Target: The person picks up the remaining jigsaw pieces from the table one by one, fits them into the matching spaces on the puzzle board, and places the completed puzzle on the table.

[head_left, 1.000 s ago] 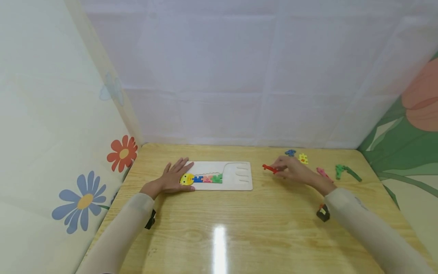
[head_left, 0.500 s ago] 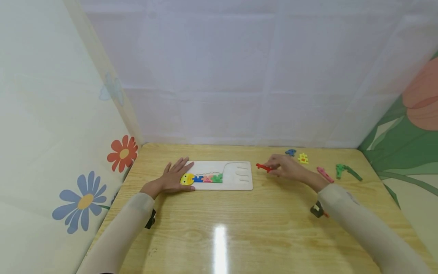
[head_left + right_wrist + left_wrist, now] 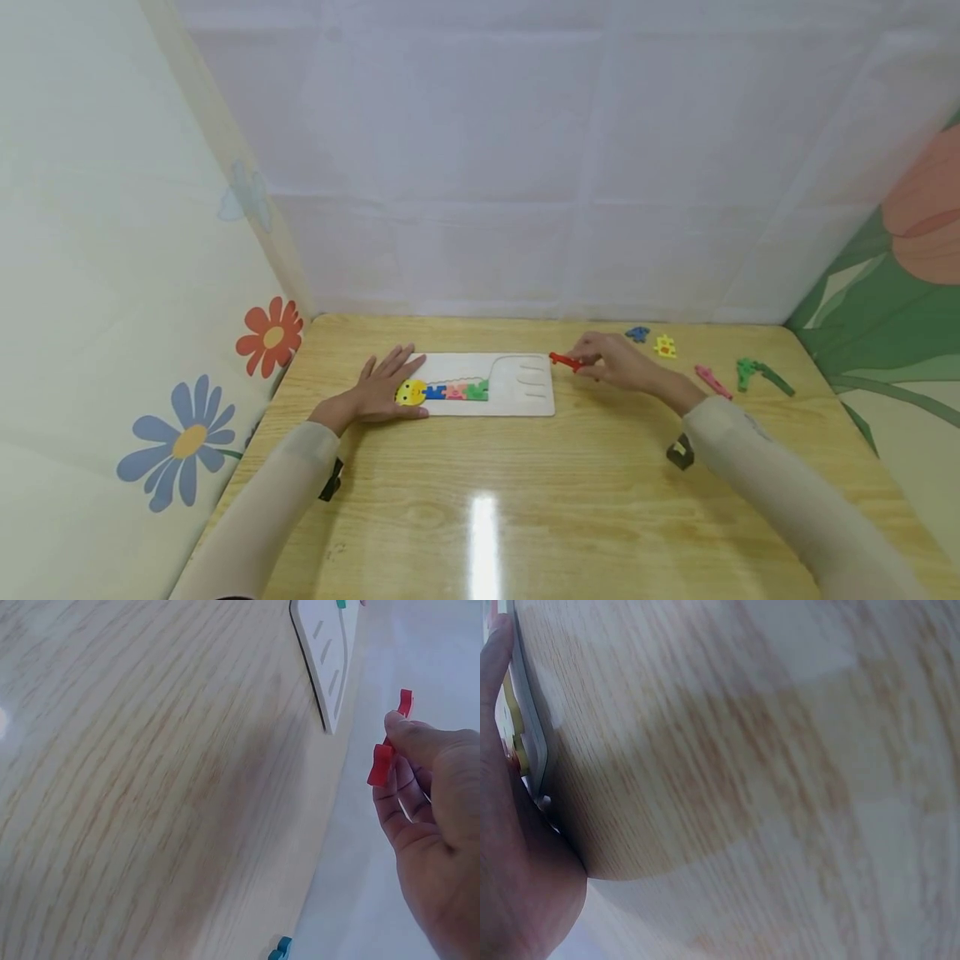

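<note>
A white puzzle board [image 3: 517, 404] lies on the table. Its recess holds a yellow animal-head piece [image 3: 410, 392] at the left, followed by a blue piece [image 3: 434, 392], a pink piece [image 3: 456, 392] and a green piece [image 3: 477, 390]. My left hand [image 3: 378, 392] rests with spread fingers on the board's left end, thumb along the near edge. My right hand [image 3: 617, 363] pinches a red puzzle piece [image 3: 564, 361] between thumb and fingers, just off the board's far right corner. In the right wrist view the red piece [image 3: 382, 765] is held above the table.
To the right on the table [image 3: 585, 500] lie a blue piece [image 3: 637, 334], a yellow piece [image 3: 664, 347], a pink piece [image 3: 712, 382], a green piece [image 3: 744, 374] and a long dark green piece [image 3: 774, 379]. A white cloth backdrop [image 3: 480, 167] rises behind the table.
My right hand has moved left with the red piece, from well right of the board to its far right corner. My left hand and the board have stayed put.
</note>
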Action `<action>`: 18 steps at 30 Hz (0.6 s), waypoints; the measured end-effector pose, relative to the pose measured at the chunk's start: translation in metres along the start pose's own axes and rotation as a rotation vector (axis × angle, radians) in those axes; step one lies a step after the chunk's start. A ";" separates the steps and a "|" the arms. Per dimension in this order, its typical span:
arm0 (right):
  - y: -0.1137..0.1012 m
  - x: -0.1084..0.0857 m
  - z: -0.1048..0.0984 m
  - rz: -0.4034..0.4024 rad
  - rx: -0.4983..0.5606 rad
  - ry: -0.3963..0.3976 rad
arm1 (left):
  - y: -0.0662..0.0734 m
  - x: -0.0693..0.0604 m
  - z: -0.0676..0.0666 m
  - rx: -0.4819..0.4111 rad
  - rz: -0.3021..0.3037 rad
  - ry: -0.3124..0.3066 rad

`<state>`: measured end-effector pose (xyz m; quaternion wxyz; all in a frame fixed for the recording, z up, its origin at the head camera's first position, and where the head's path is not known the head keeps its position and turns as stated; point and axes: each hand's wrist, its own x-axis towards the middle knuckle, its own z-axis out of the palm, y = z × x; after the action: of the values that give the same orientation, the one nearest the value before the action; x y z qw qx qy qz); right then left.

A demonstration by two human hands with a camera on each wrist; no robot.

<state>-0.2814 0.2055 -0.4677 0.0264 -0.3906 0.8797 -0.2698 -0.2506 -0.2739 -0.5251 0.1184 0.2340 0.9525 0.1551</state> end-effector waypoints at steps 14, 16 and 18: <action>-0.006 0.016 0.006 -0.060 0.031 -0.006 | -0.010 0.004 0.008 -0.003 0.007 0.012; -0.008 0.018 0.006 -0.060 0.029 -0.009 | -0.013 0.005 0.010 0.000 0.003 0.013; -0.010 0.020 0.007 -0.059 0.017 -0.014 | -0.015 0.005 0.011 0.000 0.005 0.017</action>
<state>-0.2874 0.1828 -0.4655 0.0279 -0.4179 0.8654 -0.2752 -0.2582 -0.2811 -0.5416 0.1100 0.2350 0.9529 0.1573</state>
